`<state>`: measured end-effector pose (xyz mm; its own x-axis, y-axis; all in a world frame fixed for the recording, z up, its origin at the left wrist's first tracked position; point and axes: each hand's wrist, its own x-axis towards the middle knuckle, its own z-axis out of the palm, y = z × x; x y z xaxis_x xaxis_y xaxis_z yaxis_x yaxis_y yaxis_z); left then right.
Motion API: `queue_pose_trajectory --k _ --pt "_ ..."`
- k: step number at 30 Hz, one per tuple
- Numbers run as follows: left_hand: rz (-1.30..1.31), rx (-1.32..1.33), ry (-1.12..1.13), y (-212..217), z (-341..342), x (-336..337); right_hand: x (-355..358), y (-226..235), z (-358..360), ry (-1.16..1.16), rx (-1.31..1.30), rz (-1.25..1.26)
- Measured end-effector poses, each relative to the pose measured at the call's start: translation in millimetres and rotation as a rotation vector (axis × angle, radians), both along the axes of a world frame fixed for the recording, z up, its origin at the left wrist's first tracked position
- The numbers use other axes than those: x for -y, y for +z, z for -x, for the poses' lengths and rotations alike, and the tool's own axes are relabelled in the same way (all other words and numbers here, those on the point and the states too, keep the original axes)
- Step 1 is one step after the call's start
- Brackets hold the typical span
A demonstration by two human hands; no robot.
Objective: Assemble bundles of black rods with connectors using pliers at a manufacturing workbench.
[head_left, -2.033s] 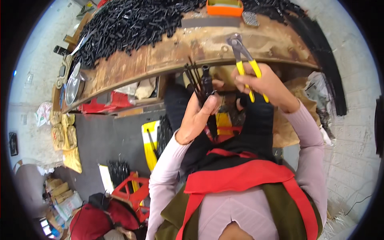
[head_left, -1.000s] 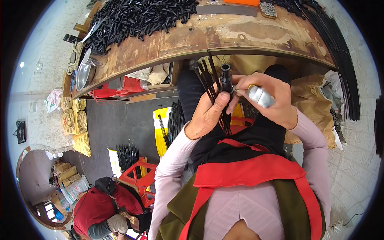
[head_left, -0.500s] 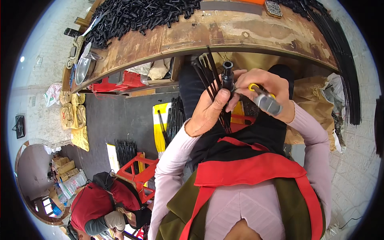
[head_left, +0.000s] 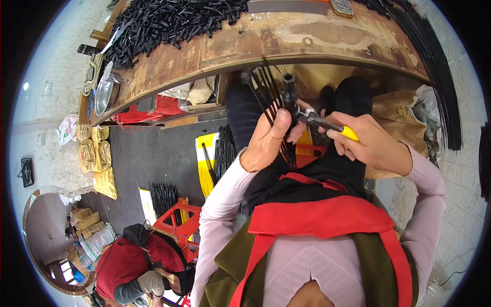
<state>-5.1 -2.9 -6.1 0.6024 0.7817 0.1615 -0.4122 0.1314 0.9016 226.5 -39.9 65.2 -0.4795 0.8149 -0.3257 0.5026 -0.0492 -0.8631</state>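
My left hand (head_left: 267,139) grips a fanned bundle of thin black rods (head_left: 269,100) and a short black tube (head_left: 290,93) that stands upright above my fingers. In my right hand (head_left: 372,144) are yellow-handled pliers (head_left: 327,124), their metal jaws closed on the rod bundle just under the tube. Both hands are raised over my lap, just below the front edge of the worn wooden workbench (head_left: 286,43).
A heap of several short black tubes (head_left: 169,23) covers the bench's left part, and long black rods (head_left: 434,66) lie along its right end. More rod bundles (head_left: 163,194) and a red crate (head_left: 176,225) stand on the floor at left. A person in red (head_left: 128,263) crouches at the lower left.
My right hand brought the pliers down from above the bench and turned them until their jaws met the rods in my left hand. My head tilted, so the bench sits higher in view.
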Motion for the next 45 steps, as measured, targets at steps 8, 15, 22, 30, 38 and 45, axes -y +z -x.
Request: queue_pose_trajectory --k 8,15,22,30,38,45 --pt "-0.051 -0.046 -0.030 -0.6 -1.8 6.4 4.6 -8.2 -10.1 0.066 -0.152 -0.058" --pt "-0.011 -0.037 0.008 -3.4 6.3 11.1 -15.4 24.3 1.0 0.166 -0.058 0.449" --pt "-0.003 -0.033 -0.196 -8.7 10.1 0.6 4.2 37.3 -4.1 0.082 0.020 0.297" --pt "0.053 0.061 -0.192 -4.4 -14.0 -22.4 -19.7 41.2 -12.2 0.133 0.291 -0.148" --pt "0.242 -0.142 0.645 -2.2 45.1 -93.6 -106.7 -73.7 -113.4 -0.313 0.784 -0.605" --pt "0.149 0.421 0.702 25.9 107.3 -85.7 -32.0 -79.1 -47.8 0.358 0.225 -1.123"
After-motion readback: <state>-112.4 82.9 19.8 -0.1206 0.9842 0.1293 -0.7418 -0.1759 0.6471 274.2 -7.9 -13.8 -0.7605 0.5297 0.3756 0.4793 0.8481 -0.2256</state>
